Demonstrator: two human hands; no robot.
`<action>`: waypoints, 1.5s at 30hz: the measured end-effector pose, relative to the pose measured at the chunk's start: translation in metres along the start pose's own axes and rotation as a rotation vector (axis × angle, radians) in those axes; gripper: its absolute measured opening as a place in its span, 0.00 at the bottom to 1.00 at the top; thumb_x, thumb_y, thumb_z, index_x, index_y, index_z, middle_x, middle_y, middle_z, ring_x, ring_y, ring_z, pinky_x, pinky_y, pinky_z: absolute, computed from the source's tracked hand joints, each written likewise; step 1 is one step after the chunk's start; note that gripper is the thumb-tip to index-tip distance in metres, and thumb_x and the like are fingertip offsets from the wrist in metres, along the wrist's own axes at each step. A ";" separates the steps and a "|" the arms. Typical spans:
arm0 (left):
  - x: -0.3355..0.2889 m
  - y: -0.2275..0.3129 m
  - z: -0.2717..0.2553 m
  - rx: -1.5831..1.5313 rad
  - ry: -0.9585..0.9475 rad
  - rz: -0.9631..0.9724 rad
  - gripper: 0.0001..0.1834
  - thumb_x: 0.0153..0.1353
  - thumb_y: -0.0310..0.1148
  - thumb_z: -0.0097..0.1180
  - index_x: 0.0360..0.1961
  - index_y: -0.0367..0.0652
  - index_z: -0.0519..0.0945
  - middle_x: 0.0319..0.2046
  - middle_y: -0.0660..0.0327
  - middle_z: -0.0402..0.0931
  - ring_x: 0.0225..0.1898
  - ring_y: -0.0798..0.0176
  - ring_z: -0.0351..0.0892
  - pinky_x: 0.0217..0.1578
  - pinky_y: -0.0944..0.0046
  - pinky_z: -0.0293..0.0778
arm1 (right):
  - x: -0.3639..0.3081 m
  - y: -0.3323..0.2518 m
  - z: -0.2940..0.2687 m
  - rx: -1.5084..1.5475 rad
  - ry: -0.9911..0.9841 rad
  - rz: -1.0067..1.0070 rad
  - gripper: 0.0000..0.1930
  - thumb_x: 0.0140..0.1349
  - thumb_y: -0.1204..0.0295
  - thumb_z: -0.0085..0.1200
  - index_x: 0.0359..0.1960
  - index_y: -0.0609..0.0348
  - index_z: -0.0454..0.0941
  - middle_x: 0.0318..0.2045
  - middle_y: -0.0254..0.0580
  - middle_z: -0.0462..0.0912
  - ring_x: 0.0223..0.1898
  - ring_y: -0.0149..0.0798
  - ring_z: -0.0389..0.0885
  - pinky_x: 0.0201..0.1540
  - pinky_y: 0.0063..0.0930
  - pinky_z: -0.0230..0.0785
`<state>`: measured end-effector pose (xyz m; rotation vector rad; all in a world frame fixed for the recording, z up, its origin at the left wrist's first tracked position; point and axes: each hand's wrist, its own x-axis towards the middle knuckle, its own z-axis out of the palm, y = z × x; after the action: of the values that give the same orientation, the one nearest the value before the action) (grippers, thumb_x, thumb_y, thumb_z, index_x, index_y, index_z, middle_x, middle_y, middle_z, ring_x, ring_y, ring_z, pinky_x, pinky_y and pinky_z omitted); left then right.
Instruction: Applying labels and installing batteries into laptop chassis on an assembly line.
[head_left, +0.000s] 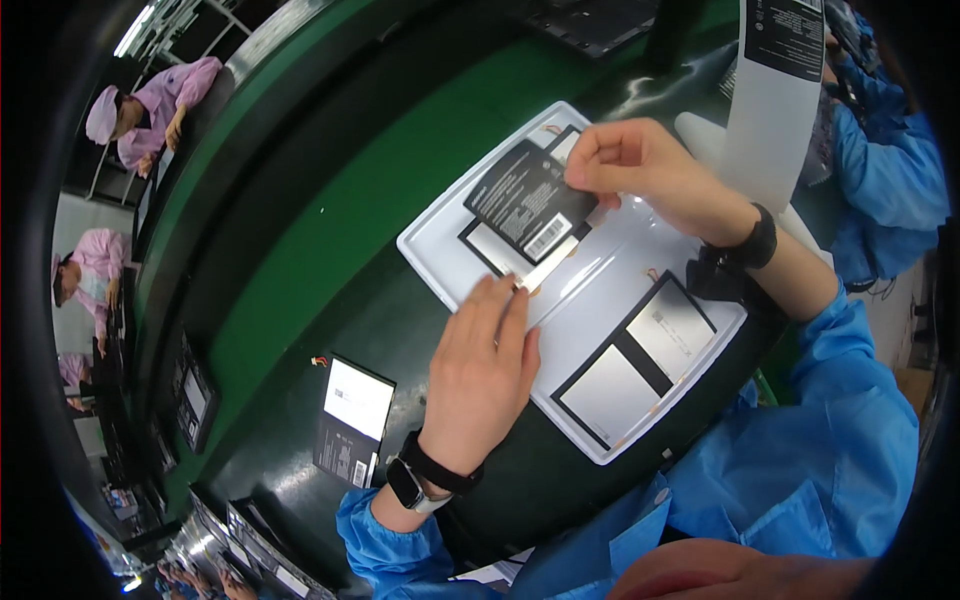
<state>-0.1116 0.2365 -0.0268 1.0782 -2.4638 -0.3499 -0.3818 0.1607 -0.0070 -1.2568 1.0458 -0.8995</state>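
My right hand [650, 175] is closed in a pinch on the right edge of a black printed label [522, 200]. The label hangs tilted over a flat silver-and-black battery pack [490, 248] in a white plastic tray [425, 240]. Stretched fingers of my left hand [485, 365] reach to the label's lower edge and the battery pack there. A thin dark line shows between those fingers; what it is I cannot make out. A second battery pack [615, 385] lies at the near right of the tray, its silver faces bare.
Left of the tray, another battery pack [355, 405] with a black label on one half lies on the dark green table. A white backing sheet [765, 140] bearing black labels rises at the right. Co-workers in pink [165, 105] and blue [880, 150] are nearby.
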 end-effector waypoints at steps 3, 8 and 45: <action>0.001 -0.005 0.000 0.081 0.004 -0.063 0.23 0.60 0.27 0.65 0.56 0.31 0.79 0.59 0.47 0.76 0.61 0.41 0.75 0.59 0.49 0.75 | 0.006 0.012 0.012 0.051 -0.006 0.103 0.07 0.65 0.70 0.67 0.34 0.61 0.85 0.27 0.30 0.84 0.26 0.23 0.77 0.32 0.17 0.69; -0.001 -0.005 0.001 0.160 -0.029 -0.079 0.25 0.60 0.27 0.65 0.58 0.31 0.78 0.60 0.46 0.75 0.62 0.42 0.75 0.60 0.49 0.75 | 0.006 0.018 0.015 -0.598 0.121 -0.193 0.06 0.60 0.75 0.67 0.29 0.64 0.84 0.20 0.35 0.83 0.22 0.24 0.79 0.29 0.18 0.72; 0.006 -0.013 -0.004 0.110 -0.152 -0.124 0.27 0.59 0.27 0.63 0.61 0.33 0.77 0.64 0.49 0.72 0.62 0.43 0.74 0.57 0.49 0.75 | 0.010 0.023 0.023 -0.411 0.116 0.088 0.06 0.61 0.76 0.68 0.29 0.65 0.84 0.22 0.32 0.83 0.22 0.20 0.75 0.26 0.17 0.68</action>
<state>-0.1050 0.2234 -0.0270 1.2972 -2.5814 -0.3496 -0.3576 0.1608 -0.0310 -1.4952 1.4175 -0.7164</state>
